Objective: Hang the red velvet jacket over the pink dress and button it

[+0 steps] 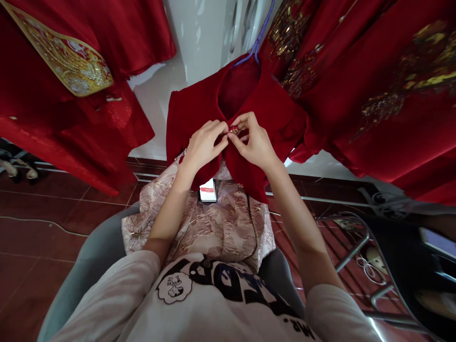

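Open space is narrow around the red jacket [199,102]: hanging red clothes [356,118] crowd its right side, while a strip of pale wall [153,102] shows on its left. The jacket's neck points away from the person, its long axis running toward the lap. At its front edge, a small fastener [233,129] lies crosswise, pinched by the right hand [255,145]. The left hand [205,145] narrows at the other end; whether it grips, I cannot tell. Fingers partly hide the fastener; the clothes run out of view.
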{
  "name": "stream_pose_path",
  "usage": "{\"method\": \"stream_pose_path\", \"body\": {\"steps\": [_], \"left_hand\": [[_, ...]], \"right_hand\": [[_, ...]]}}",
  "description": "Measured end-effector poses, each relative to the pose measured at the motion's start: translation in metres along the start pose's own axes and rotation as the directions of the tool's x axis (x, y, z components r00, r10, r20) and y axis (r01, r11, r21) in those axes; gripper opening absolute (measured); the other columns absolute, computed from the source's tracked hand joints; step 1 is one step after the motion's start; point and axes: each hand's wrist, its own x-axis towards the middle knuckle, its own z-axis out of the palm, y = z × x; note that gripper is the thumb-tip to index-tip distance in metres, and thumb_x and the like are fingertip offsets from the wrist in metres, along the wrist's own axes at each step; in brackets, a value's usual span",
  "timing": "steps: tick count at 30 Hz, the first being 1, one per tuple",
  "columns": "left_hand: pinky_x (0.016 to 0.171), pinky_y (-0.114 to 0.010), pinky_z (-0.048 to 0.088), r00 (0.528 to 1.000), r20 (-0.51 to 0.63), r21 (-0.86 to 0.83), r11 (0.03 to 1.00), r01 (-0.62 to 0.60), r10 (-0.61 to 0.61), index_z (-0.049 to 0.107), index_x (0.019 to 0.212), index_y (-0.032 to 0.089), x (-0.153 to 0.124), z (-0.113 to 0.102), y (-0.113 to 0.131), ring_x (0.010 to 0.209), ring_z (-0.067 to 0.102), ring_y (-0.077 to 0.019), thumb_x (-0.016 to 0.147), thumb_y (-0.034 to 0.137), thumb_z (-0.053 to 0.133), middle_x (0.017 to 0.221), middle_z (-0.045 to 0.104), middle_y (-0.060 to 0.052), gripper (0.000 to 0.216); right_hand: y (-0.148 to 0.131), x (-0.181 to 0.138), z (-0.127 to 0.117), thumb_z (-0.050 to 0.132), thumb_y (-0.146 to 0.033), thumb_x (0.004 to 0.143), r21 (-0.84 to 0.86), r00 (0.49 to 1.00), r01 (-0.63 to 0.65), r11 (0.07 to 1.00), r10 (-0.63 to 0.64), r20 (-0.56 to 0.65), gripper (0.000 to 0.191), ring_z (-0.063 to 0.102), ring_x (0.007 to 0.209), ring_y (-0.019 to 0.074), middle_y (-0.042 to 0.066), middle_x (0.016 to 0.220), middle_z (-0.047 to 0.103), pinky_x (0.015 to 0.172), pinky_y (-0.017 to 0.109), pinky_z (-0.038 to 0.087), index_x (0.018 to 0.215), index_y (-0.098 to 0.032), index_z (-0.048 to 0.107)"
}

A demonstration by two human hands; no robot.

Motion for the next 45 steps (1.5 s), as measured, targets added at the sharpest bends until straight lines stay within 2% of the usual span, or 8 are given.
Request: {"method": "stream_pose_path", "body": {"steps": [13,19,25,28,34,37,39,45], "left_hand": [[0.091,-0.038,0.053,0.978,0.141,0.099,0.981,-0.169,0.154,0.068,0.103,0.017,0.018,-0.002,-0.001,0.107,0.066,-0.0273,0.102,0.015,0.051,0.102,0.07,-0.01,0.017],[0.093,-0.04,0.055,0.995,0.098,-0.133,0.991,0.011,0.002,0.067,0.098,0.019,0.029,0.005,0.001,0.096,0.072,-0.0249,0.099,0.014,0.057,0.093,0.073,-0.006,0.012],[0.086,-0.031,0.059,0.981,0.183,-0.474,0.869,0.144,-0.063,0.061,0.11,0.018,0.019,0.021,-0.024,0.094,0.074,-0.0173,0.093,0.017,0.072,0.108,0.075,-0.008,0.02],[0.085,-0.027,0.06,0.967,0.233,-0.578,0.785,0.224,-0.104,0.052,0.117,0.02,0.005,0.028,-0.037,0.097,0.074,-0.0153,0.093,0.018,0.072,0.11,0.073,-0.007,0.031],[0.082,-0.027,0.063,0.847,0.526,-0.698,0.607,0.379,0.076,0.054,0.108,0.021,-0.008,0.022,-0.04,0.091,0.076,-0.0164,0.09,0.046,0.077,0.097,0.073,-0.005,0.039],[0.076,-0.029,0.063,0.717,0.66,-0.671,0.606,0.427,0.225,0.055,0.089,0.022,-0.006,0.011,-0.03,0.083,0.077,-0.0182,0.085,0.055,0.079,0.086,0.075,-0.005,0.041],[0.069,-0.03,0.062,0.682,0.691,-0.644,0.635,0.427,0.241,0.05,0.075,0.023,-0.004,0.002,-0.024,0.075,0.076,-0.0183,0.087,0.059,0.075,0.076,0.073,-0.004,0.045],[0.069,-0.03,0.057,0.875,0.467,-0.648,0.724,0.238,0.13,0.054,0.074,0.023,-0.004,-0.023,-0.014,0.07,0.069,-0.0152,0.088,0.053,0.075,0.073,0.07,-0.002,0.04]], "right_hand": [[0.015,0.009,-0.005,0.064,-0.055,0.097,-0.017,1.0,0.024,1.0,-0.024,-0.003,0.043,0.062,0.086,0.0186,0.003,0.102,0.062,0.076,0.036,0.061,0.126,-0.025,0.054],[0.042,0.01,0.02,0.051,-0.052,0.103,0.086,0.986,-0.081,0.993,0.092,-0.137,0.041,0.062,0.087,0.017,0.003,0.105,0.058,0.081,0.035,0.057,0.134,-0.028,0.042],[0.03,-0.054,0.048,0.074,-0.043,0.083,0.201,0.928,-0.278,0.939,0.316,-0.195,0.075,0.057,0.074,0.0143,0.002,0.107,0.056,0.064,0.031,0.054,0.14,-0.029,0.028],[0.021,-0.074,0.048,0.073,-0.035,0.079,0.271,0.886,-0.384,0.883,0.435,-0.16,0.065,0.058,0.071,0.0136,-0.001,0.096,0.056,0.064,0.03,0.053,0.13,-0.027,0.033],[0.003,-0.068,0.016,0.063,-0.029,0.083,0.485,0.89,-0.396,0.78,0.456,-0.006,0.045,0.056,0.066,0.0111,-0.003,0.09,0.061,0.06,0.026,0.05,0.123,-0.028,0.043],[-0.012,-0.067,0.004,0.065,-0.026,0.082,0.458,0.902,-0.37,0.808,0.431,-0.032,0.044,0.062,0.072,0.0124,-0.001,0.094,0.064,0.064,0.027,0.054,0.122,-0.028,0.047],[-0.024,-0.067,0.001,0.066,-0.026,0.083,0.384,0.909,-0.35,0.854,0.409,-0.08,0.039,0.066,0.08,0.014,0.001,0.099,0.065,0.067,0.028,0.056,0.119,-0.027,0.051],[-0.059,-0.068,-0.001,0.068,-0.033,0.09,0.257,0.926,-0.303,0.918,0.347,-0.147,0.02,0.064,0.084,0.0143,0.003,0.1,0.064,0.063,0.026,0.055,0.106,-0.024,0.061]]}}
